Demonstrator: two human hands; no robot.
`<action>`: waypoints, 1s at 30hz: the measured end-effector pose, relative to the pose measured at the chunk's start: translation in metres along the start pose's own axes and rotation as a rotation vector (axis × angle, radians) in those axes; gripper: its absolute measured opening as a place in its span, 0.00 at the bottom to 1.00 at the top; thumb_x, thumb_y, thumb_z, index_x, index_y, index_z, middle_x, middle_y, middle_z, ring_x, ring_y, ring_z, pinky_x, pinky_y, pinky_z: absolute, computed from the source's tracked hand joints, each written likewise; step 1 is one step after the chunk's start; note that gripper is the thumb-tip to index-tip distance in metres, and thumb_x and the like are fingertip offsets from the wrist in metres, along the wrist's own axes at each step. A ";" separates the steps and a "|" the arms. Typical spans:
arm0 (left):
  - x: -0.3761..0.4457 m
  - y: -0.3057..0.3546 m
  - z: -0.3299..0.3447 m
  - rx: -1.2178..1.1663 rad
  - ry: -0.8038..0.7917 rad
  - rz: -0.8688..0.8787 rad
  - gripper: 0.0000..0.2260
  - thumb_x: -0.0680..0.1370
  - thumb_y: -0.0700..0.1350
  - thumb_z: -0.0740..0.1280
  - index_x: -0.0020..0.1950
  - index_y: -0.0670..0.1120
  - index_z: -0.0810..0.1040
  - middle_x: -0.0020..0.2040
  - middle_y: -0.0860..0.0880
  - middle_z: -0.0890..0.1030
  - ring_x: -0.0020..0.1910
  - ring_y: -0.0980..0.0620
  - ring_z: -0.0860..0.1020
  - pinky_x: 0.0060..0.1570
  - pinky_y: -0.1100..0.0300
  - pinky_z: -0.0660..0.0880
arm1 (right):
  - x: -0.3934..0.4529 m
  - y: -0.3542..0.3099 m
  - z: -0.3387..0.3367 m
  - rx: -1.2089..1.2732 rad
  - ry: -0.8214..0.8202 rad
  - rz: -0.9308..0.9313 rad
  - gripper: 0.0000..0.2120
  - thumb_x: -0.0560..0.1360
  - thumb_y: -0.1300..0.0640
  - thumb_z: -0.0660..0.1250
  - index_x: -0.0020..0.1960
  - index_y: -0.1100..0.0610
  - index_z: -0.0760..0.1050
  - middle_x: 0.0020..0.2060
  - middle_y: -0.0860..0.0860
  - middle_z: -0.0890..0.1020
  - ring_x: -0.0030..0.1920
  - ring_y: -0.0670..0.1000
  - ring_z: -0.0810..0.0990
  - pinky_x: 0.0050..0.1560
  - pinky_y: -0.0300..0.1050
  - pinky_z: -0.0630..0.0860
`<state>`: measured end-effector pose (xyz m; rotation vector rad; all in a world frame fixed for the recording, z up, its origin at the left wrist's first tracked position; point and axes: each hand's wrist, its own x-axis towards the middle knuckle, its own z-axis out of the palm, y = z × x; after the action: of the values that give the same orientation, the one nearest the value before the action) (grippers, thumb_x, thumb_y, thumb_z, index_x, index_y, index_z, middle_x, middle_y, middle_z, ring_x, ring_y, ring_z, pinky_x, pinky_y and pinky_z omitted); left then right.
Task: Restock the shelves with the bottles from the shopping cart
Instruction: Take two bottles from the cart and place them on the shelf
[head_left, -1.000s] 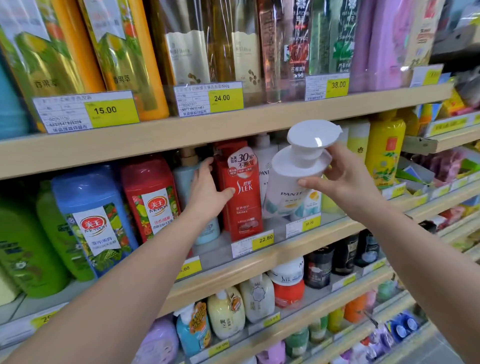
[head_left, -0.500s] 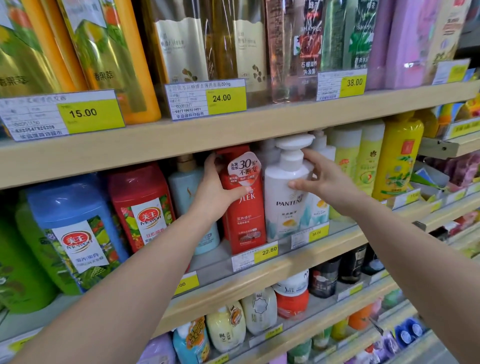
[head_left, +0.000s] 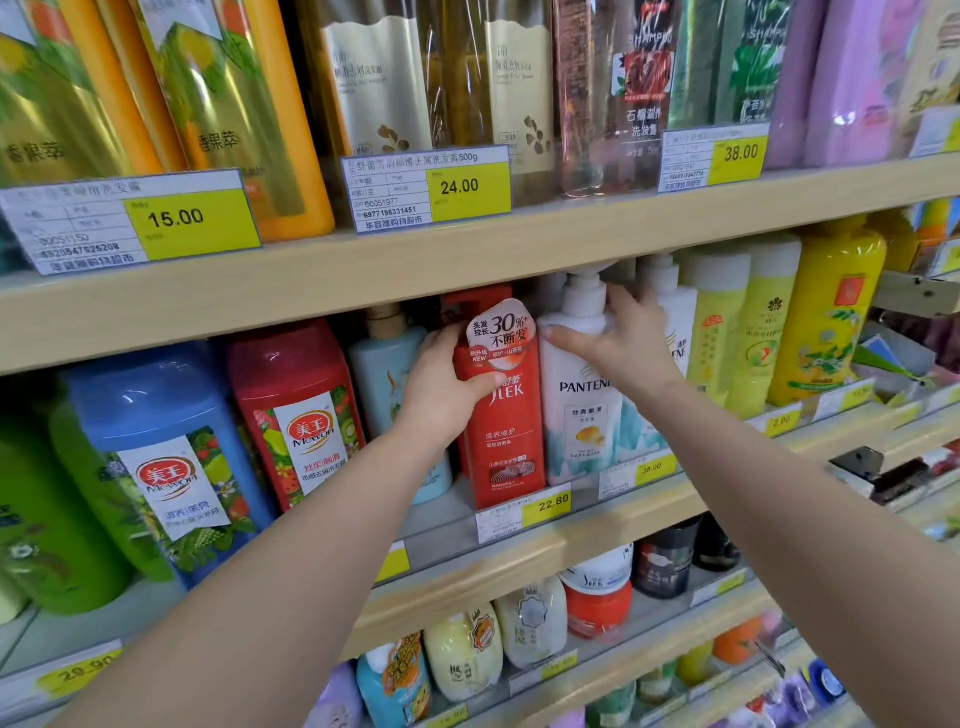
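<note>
A white Pantene pump bottle (head_left: 579, 410) stands upright on the middle shelf (head_left: 545, 540), its pump head just under the shelf board above. My right hand (head_left: 623, 343) grips its shoulder and neck. To its left stands a red Slek pump bottle (head_left: 506, 441) with a round "30%" tag. My left hand (head_left: 441, 389) holds that red bottle by its left side, thumb across the front. A second white Pantene bottle (head_left: 675, 332) is partly hidden behind my right hand. The shopping cart is out of view.
A pale blue pump bottle (head_left: 384, 374), a red Mewon bottle (head_left: 296, 410) and a blue one (head_left: 156, 457) stand left of my left hand. Yellow-green bottles (head_left: 748, 332) crowd the right. The upper shelf board (head_left: 467, 260) hangs close above the pump heads. Small bottles and jars fill lower shelves.
My right hand carried the white Pantene bottle from in front of the shelf, tilted, into the gap right of the red bottle, where it now stands upright. My left hand kept hold of the red bottle.
</note>
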<state>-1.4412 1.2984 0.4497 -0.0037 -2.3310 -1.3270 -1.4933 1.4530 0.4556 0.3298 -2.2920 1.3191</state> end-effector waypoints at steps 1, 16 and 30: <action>0.000 0.000 -0.001 0.000 -0.004 -0.002 0.24 0.69 0.35 0.70 0.64 0.41 0.70 0.63 0.40 0.74 0.61 0.43 0.72 0.63 0.49 0.69 | 0.000 -0.002 0.000 -0.069 0.009 0.022 0.30 0.64 0.47 0.74 0.62 0.58 0.71 0.63 0.57 0.67 0.65 0.59 0.62 0.65 0.50 0.62; -0.001 0.003 -0.006 0.029 -0.039 -0.024 0.24 0.70 0.35 0.69 0.65 0.41 0.69 0.63 0.42 0.74 0.62 0.44 0.72 0.61 0.56 0.68 | 0.000 -0.004 0.000 -0.090 -0.088 0.027 0.30 0.72 0.52 0.67 0.71 0.54 0.59 0.63 0.61 0.70 0.68 0.58 0.56 0.65 0.49 0.60; -0.009 -0.006 0.003 0.084 0.028 0.065 0.30 0.69 0.32 0.69 0.69 0.43 0.65 0.66 0.41 0.69 0.65 0.44 0.69 0.67 0.57 0.63 | -0.028 0.014 0.004 0.144 0.004 -0.074 0.30 0.72 0.66 0.65 0.71 0.62 0.56 0.72 0.57 0.60 0.72 0.55 0.60 0.71 0.54 0.60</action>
<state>-1.4353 1.2996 0.4397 -0.0343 -2.3402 -1.1900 -1.4763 1.4557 0.4294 0.4544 -2.1649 1.4483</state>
